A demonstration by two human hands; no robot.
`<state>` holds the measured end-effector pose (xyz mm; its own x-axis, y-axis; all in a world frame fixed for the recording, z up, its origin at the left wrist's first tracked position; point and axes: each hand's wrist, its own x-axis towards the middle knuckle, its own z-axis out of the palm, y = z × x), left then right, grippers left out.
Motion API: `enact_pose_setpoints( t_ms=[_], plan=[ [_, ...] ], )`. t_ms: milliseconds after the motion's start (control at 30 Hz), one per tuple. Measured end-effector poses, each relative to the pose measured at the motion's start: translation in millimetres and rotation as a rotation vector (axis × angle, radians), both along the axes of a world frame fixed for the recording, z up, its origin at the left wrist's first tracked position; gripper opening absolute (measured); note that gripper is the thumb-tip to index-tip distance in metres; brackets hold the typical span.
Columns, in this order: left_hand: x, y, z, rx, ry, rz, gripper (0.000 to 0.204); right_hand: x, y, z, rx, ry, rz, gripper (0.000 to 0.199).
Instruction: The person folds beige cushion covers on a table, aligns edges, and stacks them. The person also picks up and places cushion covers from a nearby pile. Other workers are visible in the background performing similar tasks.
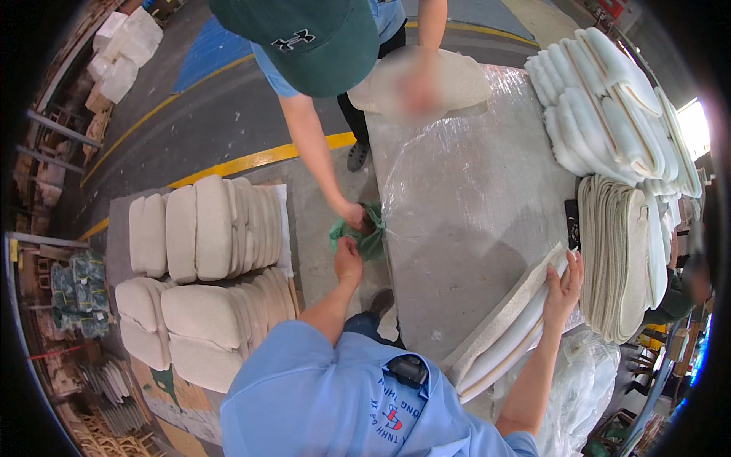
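My left hand (349,263) is closed at the near edge of a green plastic bag (370,242) hanging by the table's left side; whatever its fingers pinch is too small to make out. A co-worker's hand (355,216) reaches into the same bag. At the table's near right corner, my right hand (562,288) grips the upper end of a beige fabric cushion cover (499,316), thumb on its edge. White padding (515,335) shows along the cover's open side. Across the table, the co-worker's other hand, blurred, lies on a beige cushion (466,82).
A plastic-covered table (464,190) stands between us. Stacked beige cushions (217,228) fill a surface at left. To the right are a pile of beige covers (613,259), stacked white padding (601,107) and crumpled clear plastic (579,373). A dark object (572,222) lies by the table's right edge.
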<state>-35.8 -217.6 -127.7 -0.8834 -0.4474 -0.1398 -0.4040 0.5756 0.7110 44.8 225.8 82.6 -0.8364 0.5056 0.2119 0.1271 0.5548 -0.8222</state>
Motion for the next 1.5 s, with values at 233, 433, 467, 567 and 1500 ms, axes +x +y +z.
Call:
enact_pose_setpoints(
  t_ms=[233, 433, 467, 567, 1500],
  plan=[
    [-13, 7, -2, -0.04, 0.055, -0.096, 0.021, 0, -10, 11, 0.138, -0.059, -0.063, 0.05],
    [-47, -8, -7, -0.237, -0.26, -0.471, 0.019, 0, -9, 10, 0.114, -0.04, -0.046, 0.049],
    [-50, -11, -6, -0.166, -0.482, -0.587, 0.02, 0, -8, 10, 0.116, -0.042, -0.048, 0.049],
    [-57, -18, 1, -0.046, -1.009, -0.865, 0.024, 0, -6, 8, 0.118, -0.048, -0.068, 0.049],
    [31, 84, 383, 1.36, 0.101, -2.312, 0.017, 9, 4, -4, 0.164, -0.012, -0.162, 0.049]
  ],
)
